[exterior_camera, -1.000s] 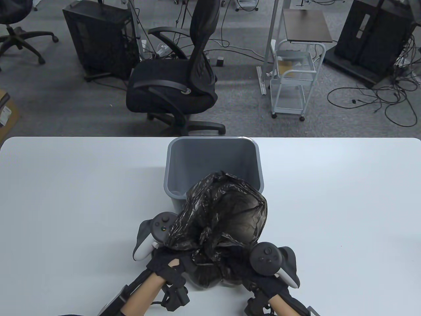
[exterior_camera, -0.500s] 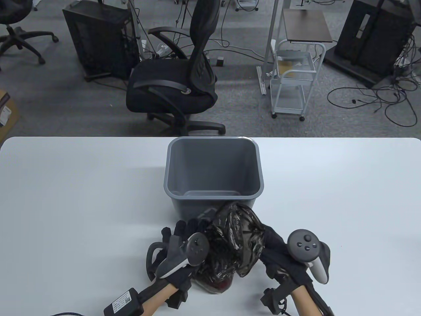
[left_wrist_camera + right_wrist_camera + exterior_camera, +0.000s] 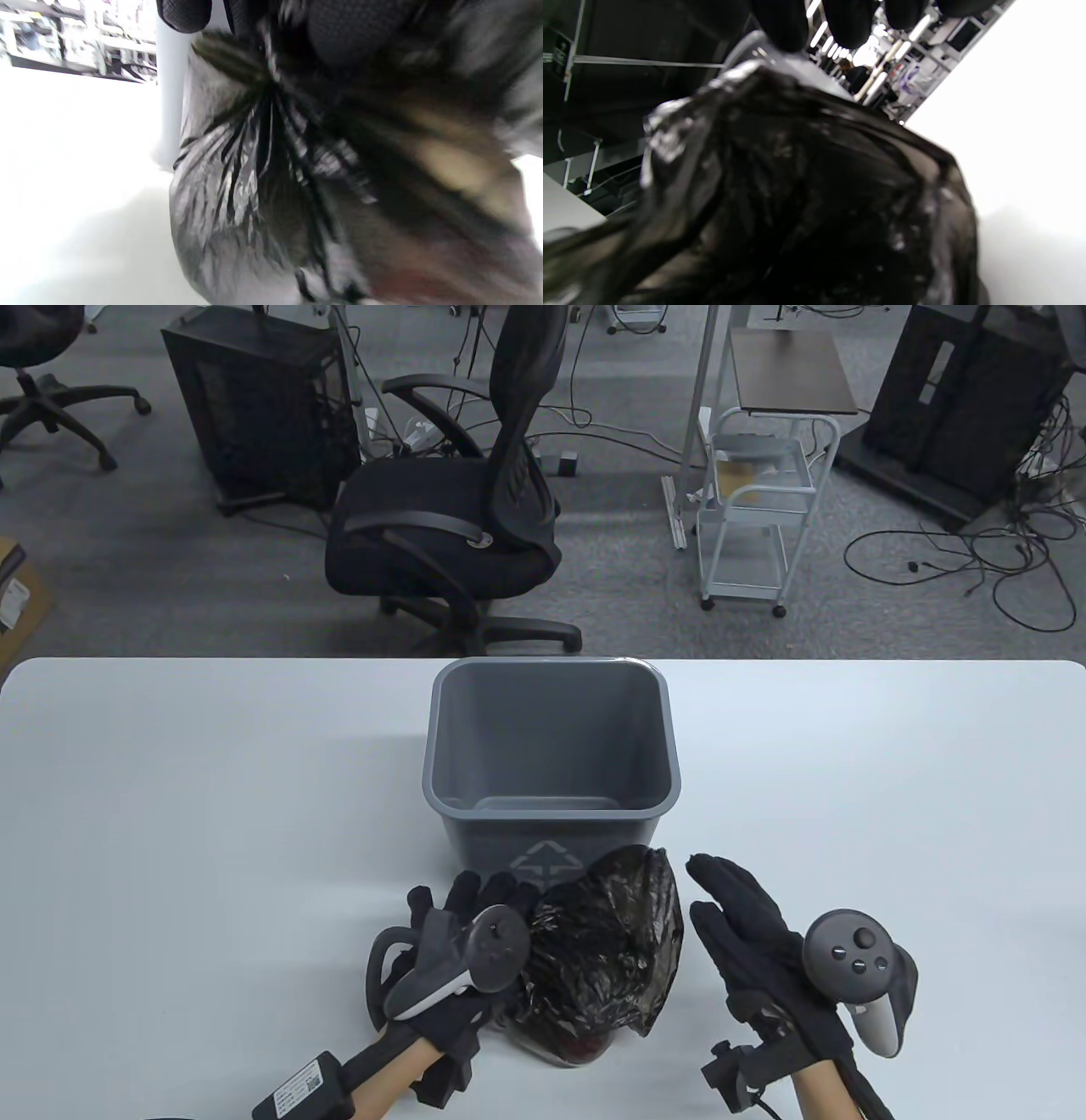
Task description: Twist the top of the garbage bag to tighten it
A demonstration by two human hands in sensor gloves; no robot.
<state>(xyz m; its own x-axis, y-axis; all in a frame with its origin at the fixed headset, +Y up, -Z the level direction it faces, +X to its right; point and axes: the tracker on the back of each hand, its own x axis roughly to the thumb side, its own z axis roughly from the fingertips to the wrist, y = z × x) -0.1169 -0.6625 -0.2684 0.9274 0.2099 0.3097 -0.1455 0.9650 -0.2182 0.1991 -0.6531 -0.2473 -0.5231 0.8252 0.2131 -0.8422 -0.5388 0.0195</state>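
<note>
Two gloved hands flank the bag (image 3: 607, 959), a crumpled black bundle on the white table (image 3: 212, 814) just in front of the grey bin (image 3: 550, 746). On its left side the left hand (image 3: 462, 959) presses against the plastic, fingers reaching past the gathered top; whether they actually close on it I cannot tell, though the wrist view shows the folds drawn into a bunch right beneath the fingers (image 3: 186, 12). Just right of the bag, the right hand (image 3: 755, 942) hangs flat, fingers straight and spread, not gripping it.
</note>
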